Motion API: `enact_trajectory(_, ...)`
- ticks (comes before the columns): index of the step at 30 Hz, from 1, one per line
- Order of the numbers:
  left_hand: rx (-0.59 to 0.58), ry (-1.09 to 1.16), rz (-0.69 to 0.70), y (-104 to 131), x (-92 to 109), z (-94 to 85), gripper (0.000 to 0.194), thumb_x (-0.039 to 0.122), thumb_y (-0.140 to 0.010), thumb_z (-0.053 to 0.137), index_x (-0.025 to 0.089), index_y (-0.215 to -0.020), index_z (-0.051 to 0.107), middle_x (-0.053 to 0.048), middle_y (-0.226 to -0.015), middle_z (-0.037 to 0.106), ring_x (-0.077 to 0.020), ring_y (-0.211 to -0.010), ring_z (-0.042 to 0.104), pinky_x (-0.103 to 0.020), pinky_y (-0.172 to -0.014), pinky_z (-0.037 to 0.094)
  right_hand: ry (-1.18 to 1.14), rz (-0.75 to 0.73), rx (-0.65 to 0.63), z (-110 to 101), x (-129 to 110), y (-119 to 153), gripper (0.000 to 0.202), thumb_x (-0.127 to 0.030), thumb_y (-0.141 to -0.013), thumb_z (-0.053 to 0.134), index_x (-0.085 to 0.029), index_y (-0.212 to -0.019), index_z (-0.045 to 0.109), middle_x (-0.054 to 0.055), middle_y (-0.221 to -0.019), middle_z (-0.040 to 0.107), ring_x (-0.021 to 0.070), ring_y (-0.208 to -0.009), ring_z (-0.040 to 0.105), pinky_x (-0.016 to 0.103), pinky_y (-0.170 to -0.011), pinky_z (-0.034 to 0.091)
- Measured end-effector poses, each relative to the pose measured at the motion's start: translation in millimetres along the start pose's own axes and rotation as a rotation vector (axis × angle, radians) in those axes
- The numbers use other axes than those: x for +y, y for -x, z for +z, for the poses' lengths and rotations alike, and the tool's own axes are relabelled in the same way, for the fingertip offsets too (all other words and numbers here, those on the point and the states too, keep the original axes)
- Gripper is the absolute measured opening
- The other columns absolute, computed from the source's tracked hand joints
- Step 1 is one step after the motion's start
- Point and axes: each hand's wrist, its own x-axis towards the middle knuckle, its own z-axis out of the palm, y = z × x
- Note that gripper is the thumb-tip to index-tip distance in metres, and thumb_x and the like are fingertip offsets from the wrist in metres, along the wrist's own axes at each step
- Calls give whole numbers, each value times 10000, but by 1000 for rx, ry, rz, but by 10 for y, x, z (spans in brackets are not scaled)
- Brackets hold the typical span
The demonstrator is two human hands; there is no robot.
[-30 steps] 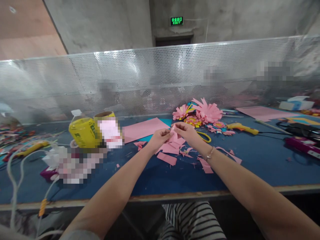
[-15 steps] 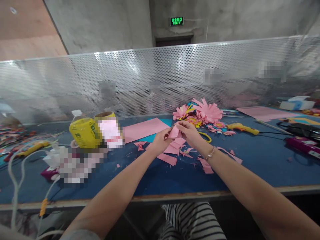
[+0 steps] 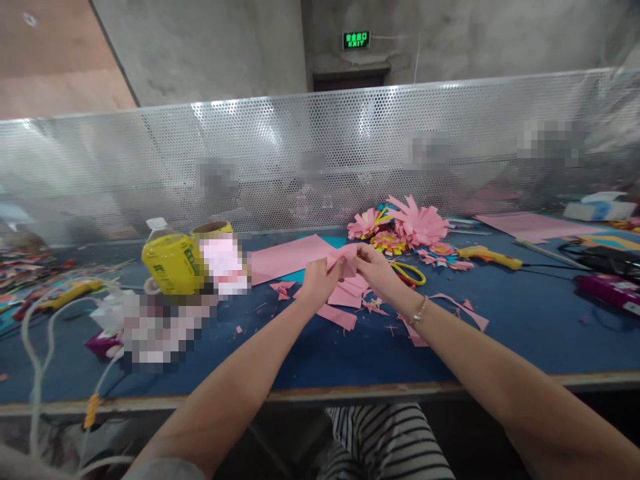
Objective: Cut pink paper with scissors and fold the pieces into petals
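A small folded piece of pink paper is held between my two hands above the table. My left hand pinches its left side, and my right hand grips the right edge; both are closed on it. Beneath them lie pink paper pieces and narrow scraps. Just right of my right hand rest scissors with yellow handles, their blades hidden. Behind my hands a larger pink sheet overlaps a blue sheet. Several pink paper flowers are heaped beyond my right hand.
A yellow glue gun lies to the right, its cord running toward a purple box. On the left stand a yellow-labelled bottle, a tape roll and white cables. A perforated metal screen borders the table's back.
The pink paper has been turned and opened out between my fingers, now lying wider toward my left hand. The view has shifted slightly.
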Motion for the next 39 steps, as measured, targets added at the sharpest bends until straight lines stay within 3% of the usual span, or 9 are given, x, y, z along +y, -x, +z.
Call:
enact_trajectory(4,-76,165,-111,-14,-6,28,311,381,-665,515,101,-749,621,-26,-592,582,-132,-534,527,-235,-489,424,111,-44,17,-43,16,-19,108,-243,-640,557,-164,-668,489,-34,-633,495,85,-579,448,229,-572,369)
enact_trajectory(9,-116,239,-128,-17,-13,21,296,330,-642,549,97,-809,622,-24,-654,597,-128,-594,535,-235,-523,460,78,-22,19,-51,29,-25,98,-205,-609,549,-169,-688,504,-36,-636,505,91,-584,456,227,-561,361)
enact_trajectory(16,-196,376,-207,-5,94,35,188,273,-606,576,94,-661,593,20,-511,514,-80,-478,491,-263,-537,497,-197,173,86,-87,50,-32,88,-146,-562,494,-188,-637,509,-49,-587,461,61,-498,404,192,-471,327)
enact_trajectory(20,-131,356,-204,-9,104,36,192,292,-601,577,102,-590,551,22,-474,474,-80,-452,482,-247,-498,485,-241,212,129,-105,68,-51,102,-155,-549,494,-184,-644,518,-51,-562,459,55,-475,402,192,-463,336)
enact_trajectory(25,-31,241,-121,-42,60,-24,212,316,-590,581,117,-551,518,26,-488,445,-67,-462,432,-189,-438,420,-85,160,95,-119,117,-67,91,-215,-566,553,-169,-615,492,-49,-564,455,62,-502,435,208,-499,383)
enact_trajectory(31,-102,325,-176,-72,-7,-44,192,280,-547,608,110,-620,561,23,-509,470,-78,-491,449,-211,-480,421,169,81,33,-139,101,-54,126,-242,-561,597,-156,-599,514,-51,-554,435,61,-500,408,198,-464,365)
enact_trajectory(35,-152,511,-237,-81,18,-59,150,208,-527,595,117,-644,575,19,-542,513,-75,-490,478,-227,-512,437,16,143,45,-142,85,-51,82,-196,-553,580,-156,-611,538,-51,-555,468,57,-494,416,197,-473,360)
enact_trajectory(39,-128,655,-369,-101,66,-94,119,126,-503,529,128,-620,554,22,-497,526,-93,-450,520,-244,-509,444,-201,240,111,-149,76,-67,98,-117,-498,571,-162,-582,548,-49,-535,501,61,-489,454,214,-508,385)
